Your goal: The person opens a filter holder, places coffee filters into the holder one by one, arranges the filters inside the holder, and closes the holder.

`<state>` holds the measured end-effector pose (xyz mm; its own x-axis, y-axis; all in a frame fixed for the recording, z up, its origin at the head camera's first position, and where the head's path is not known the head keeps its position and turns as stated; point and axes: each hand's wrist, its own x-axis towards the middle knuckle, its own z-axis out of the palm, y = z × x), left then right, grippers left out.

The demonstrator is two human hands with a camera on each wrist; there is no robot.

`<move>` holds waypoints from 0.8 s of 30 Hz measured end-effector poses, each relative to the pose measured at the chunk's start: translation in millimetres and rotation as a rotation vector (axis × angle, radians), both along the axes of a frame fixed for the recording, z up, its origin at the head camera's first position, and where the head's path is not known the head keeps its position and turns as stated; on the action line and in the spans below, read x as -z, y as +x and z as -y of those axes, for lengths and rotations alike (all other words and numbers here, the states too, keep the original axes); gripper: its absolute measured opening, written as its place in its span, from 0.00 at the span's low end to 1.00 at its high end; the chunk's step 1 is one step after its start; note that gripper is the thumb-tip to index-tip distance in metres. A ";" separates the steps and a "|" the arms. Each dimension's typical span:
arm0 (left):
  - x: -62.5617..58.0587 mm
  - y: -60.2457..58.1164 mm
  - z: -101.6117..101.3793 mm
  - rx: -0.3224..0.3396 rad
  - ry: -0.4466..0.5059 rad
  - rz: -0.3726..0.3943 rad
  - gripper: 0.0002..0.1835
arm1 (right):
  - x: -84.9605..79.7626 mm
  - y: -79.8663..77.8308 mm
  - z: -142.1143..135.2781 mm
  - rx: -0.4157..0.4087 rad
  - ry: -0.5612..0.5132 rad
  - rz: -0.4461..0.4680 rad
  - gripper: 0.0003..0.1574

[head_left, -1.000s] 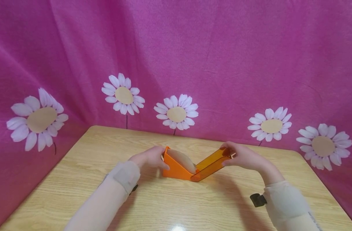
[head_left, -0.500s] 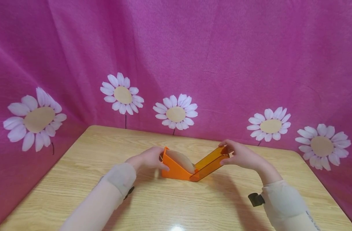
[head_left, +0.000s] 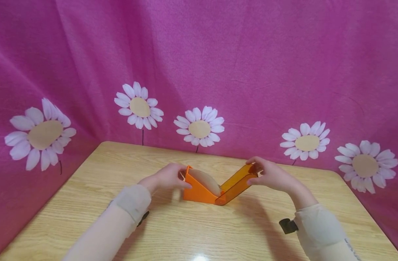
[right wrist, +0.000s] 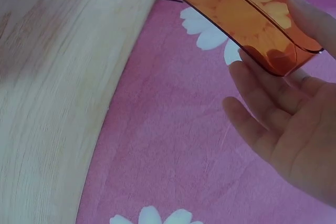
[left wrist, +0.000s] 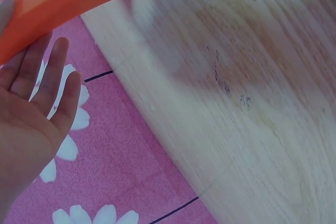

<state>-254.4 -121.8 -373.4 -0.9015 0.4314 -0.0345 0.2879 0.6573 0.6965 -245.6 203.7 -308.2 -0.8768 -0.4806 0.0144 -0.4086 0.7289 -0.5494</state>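
Observation:
An orange plastic filter-paper box (head_left: 199, 190) stands on the table with its see-through amber lid (head_left: 237, 186) swung out to the right. Brown papers that look like coffee filters (head_left: 206, 181) stand inside, their curved edge above the slanted rim. My left hand (head_left: 167, 176) holds the box by its tall left end, thumb on the near side; the left wrist view shows its other fingers spread beneath or behind the orange wall (left wrist: 68, 3). With thumb and fingers my right hand (head_left: 274, 176) grips the raised far end of the lid, also visible in the right wrist view.
The wooden table (head_left: 199, 232) reaches back to a pink cloth (head_left: 251, 72) printed with white daisies, which hangs behind it and at both sides. A black wrist-camera piece (head_left: 288, 226) sticks out from the right sleeve.
The lid's raised end has moved slightly left and up with my right hand. The box stays in place while my left wrist and forearm shift slightly left.

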 end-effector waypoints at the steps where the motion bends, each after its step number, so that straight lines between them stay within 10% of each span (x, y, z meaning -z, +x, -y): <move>1: 0.2 -0.2 -0.5 -0.005 -0.001 0.002 0.19 | 0.3 0.1 1.4 0.004 -0.012 0.000 0.32; 24: 5.5 -4.4 -20.6 -0.043 -0.035 -0.018 0.22 | 24.8 -4.2 38.1 0.086 -0.225 -0.087 0.34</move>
